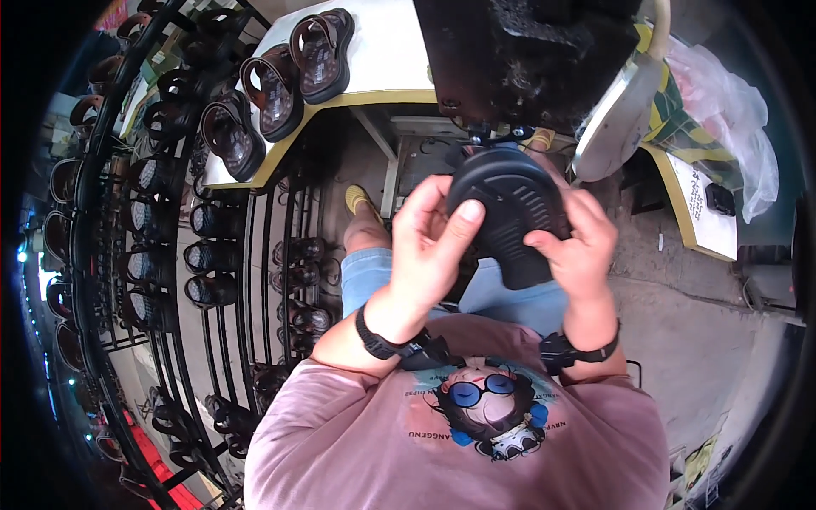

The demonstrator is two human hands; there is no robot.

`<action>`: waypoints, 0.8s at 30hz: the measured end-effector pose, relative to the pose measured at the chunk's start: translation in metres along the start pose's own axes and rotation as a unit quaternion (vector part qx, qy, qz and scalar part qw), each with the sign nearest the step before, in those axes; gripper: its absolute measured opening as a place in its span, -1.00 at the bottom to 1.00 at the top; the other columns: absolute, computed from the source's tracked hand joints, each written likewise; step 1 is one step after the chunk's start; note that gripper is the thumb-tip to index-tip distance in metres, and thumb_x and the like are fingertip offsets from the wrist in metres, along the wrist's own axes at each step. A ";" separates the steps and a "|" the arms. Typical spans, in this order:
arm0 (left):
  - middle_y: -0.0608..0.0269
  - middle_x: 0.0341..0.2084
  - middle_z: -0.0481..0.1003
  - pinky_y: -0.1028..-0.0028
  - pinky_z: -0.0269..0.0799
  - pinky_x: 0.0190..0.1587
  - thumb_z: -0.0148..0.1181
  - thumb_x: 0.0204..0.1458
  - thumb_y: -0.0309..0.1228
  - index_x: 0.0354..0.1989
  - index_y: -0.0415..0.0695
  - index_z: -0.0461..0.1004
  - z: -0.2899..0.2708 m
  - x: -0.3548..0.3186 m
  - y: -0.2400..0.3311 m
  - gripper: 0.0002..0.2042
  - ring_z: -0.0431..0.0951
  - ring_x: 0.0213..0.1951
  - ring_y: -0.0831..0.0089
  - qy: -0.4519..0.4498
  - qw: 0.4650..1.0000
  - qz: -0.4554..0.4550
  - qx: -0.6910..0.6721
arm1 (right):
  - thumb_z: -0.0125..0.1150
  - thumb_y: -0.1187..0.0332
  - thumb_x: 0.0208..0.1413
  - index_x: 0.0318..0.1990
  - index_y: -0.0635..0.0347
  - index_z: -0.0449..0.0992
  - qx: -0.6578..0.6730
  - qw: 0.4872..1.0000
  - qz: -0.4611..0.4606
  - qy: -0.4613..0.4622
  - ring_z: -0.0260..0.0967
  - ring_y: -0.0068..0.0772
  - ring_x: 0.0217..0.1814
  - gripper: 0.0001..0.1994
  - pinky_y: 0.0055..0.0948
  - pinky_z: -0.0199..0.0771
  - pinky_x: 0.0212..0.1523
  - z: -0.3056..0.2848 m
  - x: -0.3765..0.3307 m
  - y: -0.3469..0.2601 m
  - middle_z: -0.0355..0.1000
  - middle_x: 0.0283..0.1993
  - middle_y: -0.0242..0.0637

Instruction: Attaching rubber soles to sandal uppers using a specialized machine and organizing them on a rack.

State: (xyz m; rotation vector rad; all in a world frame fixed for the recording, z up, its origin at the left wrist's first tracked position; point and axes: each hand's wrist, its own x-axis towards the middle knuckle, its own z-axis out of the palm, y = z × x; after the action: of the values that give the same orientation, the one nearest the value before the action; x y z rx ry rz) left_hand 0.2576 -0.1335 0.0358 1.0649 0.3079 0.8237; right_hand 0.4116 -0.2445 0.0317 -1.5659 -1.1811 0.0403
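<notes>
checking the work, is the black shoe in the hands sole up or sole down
Sole up: the black shoe, gripped by left hand and right hand, shows its ridged tread.

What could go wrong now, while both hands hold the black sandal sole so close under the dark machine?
1. The black ridged rubber sandal sole is gripped only at its edges by the left hand and right hand; it might slip.
2. The dark machine head sits just above, so fingers may get pinched.
3. The brown sandals lie near the yellow-edged table's rim and could fall.
</notes>
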 end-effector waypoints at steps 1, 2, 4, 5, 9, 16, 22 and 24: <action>0.26 -0.18 0.52 0.55 0.35 -0.01 0.14 0.21 -0.39 -0.05 -0.26 0.42 -0.004 0.000 0.003 -0.77 0.47 -0.14 0.58 0.000 1.000 0.014 0.024 | 0.57 0.16 -0.32 -0.20 0.33 0.59 -0.006 0.999 -0.043 0.017 0.40 -0.27 -0.26 -0.48 -0.34 0.43 -0.19 0.011 -0.003 0.005 0.46 -0.36 -0.22; 0.24 -0.15 0.53 0.52 0.32 0.04 0.12 0.21 -0.35 -0.04 -0.26 0.43 -0.007 0.000 0.006 -0.75 0.47 -0.11 0.55 -0.003 0.999 0.022 0.041 | 0.56 0.13 -0.31 -0.19 0.32 0.59 0.022 0.999 -0.023 0.034 0.41 -0.31 -0.31 -0.47 -0.38 0.43 -0.23 0.018 -0.007 0.006 0.47 -0.37 -0.24; 0.27 -0.19 0.53 0.57 0.39 -0.03 0.15 0.20 -0.42 -0.05 -0.27 0.41 -0.011 0.001 0.009 -0.77 0.49 -0.14 0.60 0.009 0.999 0.030 0.025 | 0.55 0.09 -0.30 -0.18 0.30 0.60 0.038 0.998 -0.018 0.048 0.41 -0.36 -0.36 -0.46 -0.44 0.44 -0.29 0.026 -0.009 0.007 0.47 -0.38 -0.25; 0.27 -0.19 0.53 0.56 0.39 -0.02 0.15 0.21 -0.42 -0.06 -0.26 0.42 -0.013 0.001 0.010 -0.78 0.49 -0.14 0.59 0.020 0.999 0.025 0.024 | 0.55 0.08 -0.30 -0.18 0.30 0.60 0.026 0.998 -0.030 0.043 0.42 -0.38 -0.37 -0.45 -0.45 0.44 -0.30 0.027 -0.006 0.006 0.48 -0.38 -0.25; 0.26 -0.16 0.53 0.53 0.38 0.01 0.14 0.22 -0.41 -0.03 -0.25 0.43 -0.015 -0.002 0.007 -0.77 0.50 -0.12 0.58 0.034 0.999 0.022 0.007 | 0.54 0.13 -0.29 -0.16 0.25 0.60 -0.074 0.995 -0.058 -0.035 0.44 -0.34 -0.38 -0.48 -0.46 0.43 -0.29 0.006 0.024 -0.004 0.49 -0.39 -0.26; 0.16 -0.07 0.52 0.44 0.41 0.08 0.06 0.25 -0.39 0.04 -0.26 0.42 -0.029 -0.002 0.005 -0.73 0.53 -0.05 0.45 0.038 0.991 0.026 -0.123 | 0.56 0.32 -0.22 -0.22 0.34 0.61 -0.044 0.981 0.072 -0.176 0.52 -0.44 -0.39 -0.61 -0.51 0.49 -0.31 -0.005 0.057 -0.037 0.55 -0.41 -0.18; 0.18 -0.19 0.55 0.49 0.45 0.00 0.30 0.02 -0.48 0.01 -0.27 0.46 -0.043 0.009 0.053 -0.64 0.56 -0.14 0.46 0.061 0.995 0.020 0.073 | 0.51 0.03 -0.19 -0.31 0.32 0.59 -0.016 0.988 0.087 -0.123 0.52 -0.04 -0.29 -0.52 -0.27 0.52 -0.23 0.049 0.013 -0.047 0.53 -0.33 -0.03; 0.16 -0.22 0.57 0.49 0.46 -0.02 0.34 -0.02 -0.52 -0.01 -0.27 0.49 -0.046 0.013 0.077 -0.64 0.57 -0.16 0.46 0.066 0.972 0.014 0.223 | 0.50 0.11 -0.15 -0.09 0.27 0.54 0.033 0.987 0.103 -0.118 0.51 -0.04 -0.16 -0.48 -0.25 0.51 -0.15 0.063 -0.002 -0.043 0.52 -0.15 -0.03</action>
State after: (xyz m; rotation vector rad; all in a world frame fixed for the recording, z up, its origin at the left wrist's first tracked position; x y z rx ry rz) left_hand 0.2046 -0.0758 0.0827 1.4377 0.6130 0.8738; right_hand 0.3461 -0.2054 0.0394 -1.6515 -1.1800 0.4063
